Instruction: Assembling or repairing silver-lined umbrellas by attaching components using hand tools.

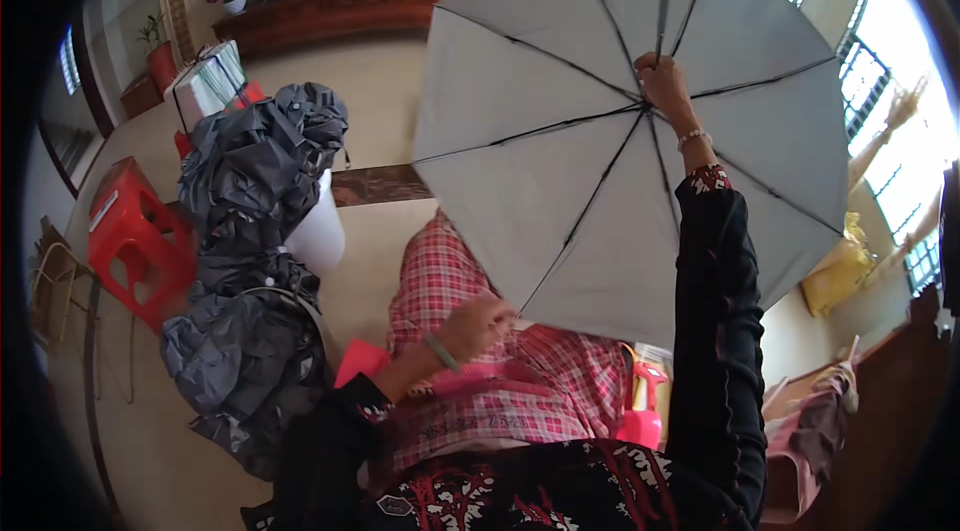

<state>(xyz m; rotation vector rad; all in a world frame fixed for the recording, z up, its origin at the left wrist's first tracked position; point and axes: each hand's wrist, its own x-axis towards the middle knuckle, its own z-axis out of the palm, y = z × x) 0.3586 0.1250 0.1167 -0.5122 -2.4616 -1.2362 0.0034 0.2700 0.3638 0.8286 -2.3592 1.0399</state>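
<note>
An opened umbrella (530,96) with a grey canopy and dark ribs spreads out in front of me, its underside facing me. My right hand (665,89) is closed around its shaft, close to the hub where the ribs meet. At the canopy's lower edge, by the tip of a rib, is my left hand (475,329), slightly blurred with its fingers drawn together. Whatever those fingers pinch is too small to make out. Pink checked cloth (445,281) covers my lap under the left hand.
To my left, crumpled dark grey umbrella cloths (255,166) are heaped by a white bin (320,231), beside a red plastic stool (140,241). A pink-red tool (645,411) lies by my right thigh. Farther right are a yellow sack (838,271) and a pink basket (795,461).
</note>
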